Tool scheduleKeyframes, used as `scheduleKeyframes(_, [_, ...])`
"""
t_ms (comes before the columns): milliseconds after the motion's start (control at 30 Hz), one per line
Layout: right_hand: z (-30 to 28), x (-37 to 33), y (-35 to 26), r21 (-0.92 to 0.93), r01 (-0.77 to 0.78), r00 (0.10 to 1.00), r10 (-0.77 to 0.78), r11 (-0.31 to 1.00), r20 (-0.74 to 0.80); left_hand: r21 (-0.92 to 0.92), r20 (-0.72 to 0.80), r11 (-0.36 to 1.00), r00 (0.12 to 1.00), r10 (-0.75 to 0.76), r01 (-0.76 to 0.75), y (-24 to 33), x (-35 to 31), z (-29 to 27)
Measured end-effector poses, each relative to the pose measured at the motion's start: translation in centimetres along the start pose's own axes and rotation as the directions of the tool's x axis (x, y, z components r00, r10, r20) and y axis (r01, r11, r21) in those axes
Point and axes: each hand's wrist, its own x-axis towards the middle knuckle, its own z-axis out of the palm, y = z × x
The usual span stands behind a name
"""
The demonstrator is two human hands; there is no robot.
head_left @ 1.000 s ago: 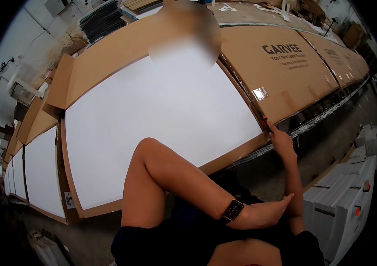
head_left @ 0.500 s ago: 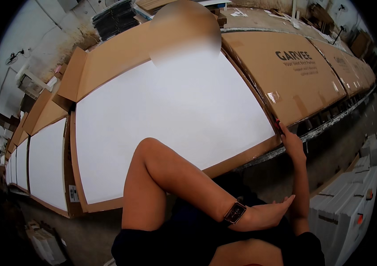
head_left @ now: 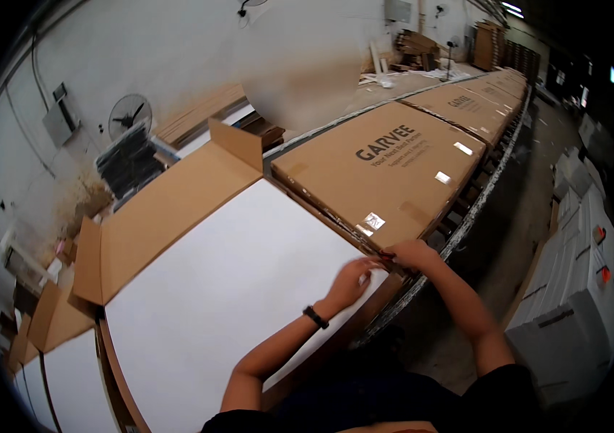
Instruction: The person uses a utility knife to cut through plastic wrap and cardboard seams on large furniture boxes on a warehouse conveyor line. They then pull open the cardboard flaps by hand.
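On my feed the right hand (head_left: pixel 414 254) is closed round a red-and-black tool (head_left: pixel 386 254), which pokes out at that hand's 9 o'clock; too blurry to say what kind. From the left hand (head_left: pixel 350 283) the tool sits at about 2 o'clock, just beside the fingertips. Those fingers are curled above the white panel (head_left: pixel 227 289), and I can't tell if they grip anything. The panel lies in an open box (head_left: pixel 177 206), at the right hand's 8 o'clock. Sealed box (head_left: pixel 393 191) at its 12.
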Motion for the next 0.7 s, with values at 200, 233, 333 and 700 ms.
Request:
scheduleKeyframes(200, [2.1, 1.2, 1.0, -0.102, 0.110, 0.982, -0.124, 0.989, -0.140, 0.681, -0.051, 0.726, 0.995, -0.089, 0.100, -15.0, 2.3, 1.6])
scheduleKeyframes(233, [1.1, -1.0, -0.4, -0.054, 0.102, 0.976, -0.110, 0.993, -0.187, 0.723, -0.066, 0.686, 0.997, -0.050, 0.082, -16.1, 1.5, 1.3])
scheduleKeyframes(333, [3.8, -6.5, -0.3, -0.235, -0.069, 0.993, 0.044, 0.969, -0.114, 0.756, 0.050, 0.652, 0.987, -0.152, 0.062, -14.7, 3.2, 0.1])
scheduleKeyframes(700, [8.0, -9.0, 6.3, -0.127, 0.069, 0.939, -0.107, 0.990, -0.326, 0.695, -0.034, 0.709, 0.990, -0.135, 0.120, -15.1, 5.4, 2.1])
